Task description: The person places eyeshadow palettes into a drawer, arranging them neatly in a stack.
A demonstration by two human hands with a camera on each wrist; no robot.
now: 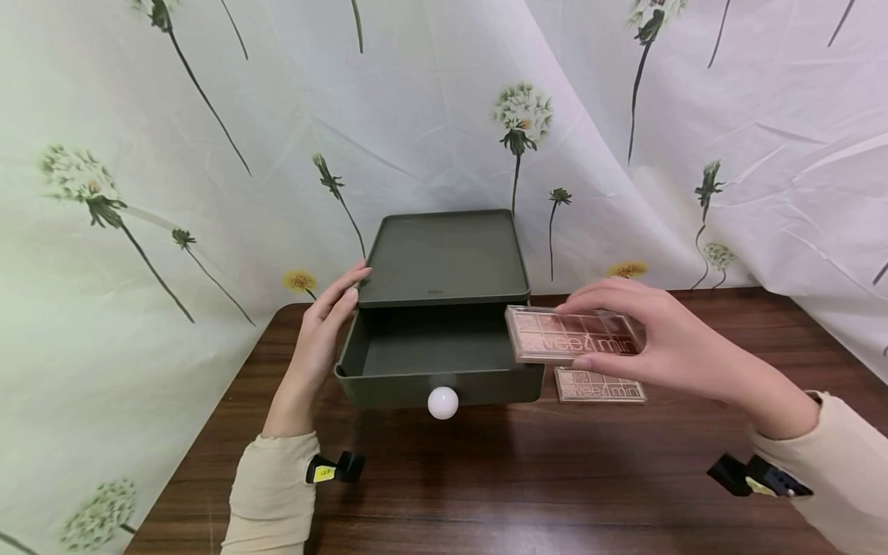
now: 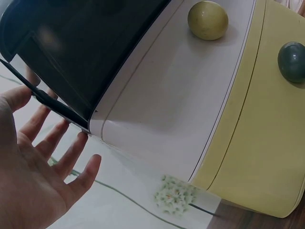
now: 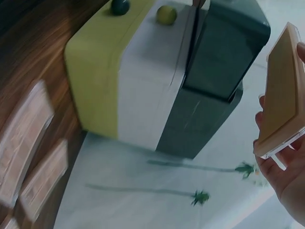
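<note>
A dark green drawer unit has its top drawer pulled out, with a white round knob on the front. No item shows inside that drawer. My left hand rests against the unit's left side; in the left wrist view its fingers are spread along the drawer's edge. My right hand pinches a clear-lidded eyeshadow palette above the drawer's right side. The right wrist view shows the underside of this held palette.
Below the green drawer are a white drawer and a yellow drawer, both closed. Another palette lies on the brown wooden table, right of the unit; the right wrist view shows several. A flower-print cloth hangs behind.
</note>
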